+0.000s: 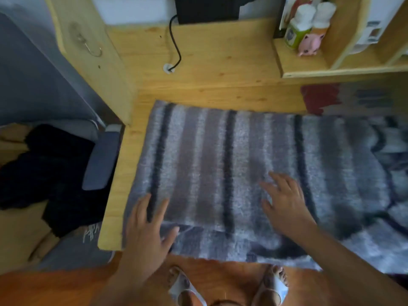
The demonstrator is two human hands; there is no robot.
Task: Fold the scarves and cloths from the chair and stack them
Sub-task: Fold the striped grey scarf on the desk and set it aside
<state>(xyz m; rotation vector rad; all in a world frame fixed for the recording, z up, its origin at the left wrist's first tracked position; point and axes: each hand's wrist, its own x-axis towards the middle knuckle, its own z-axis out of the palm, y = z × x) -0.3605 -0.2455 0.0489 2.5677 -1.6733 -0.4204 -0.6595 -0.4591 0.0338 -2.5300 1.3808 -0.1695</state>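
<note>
My grey striped scarf (220, 164) lies spread flat across the wooden worktop (209, 62), filling the centre and right of the frame. My left hand (148, 228) rests on its lower left corner, fingers straight. My right hand (284, 199) presses flat on it, fingers spread. Dark cloths (55, 173) sit heaped on the chair (100, 160) at left.

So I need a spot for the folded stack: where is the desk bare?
Bare wood lies behind the striped scarf, between the black cable and the shelf unit. The front is crowded: the scarf covers it, both hands pressing it.
</note>
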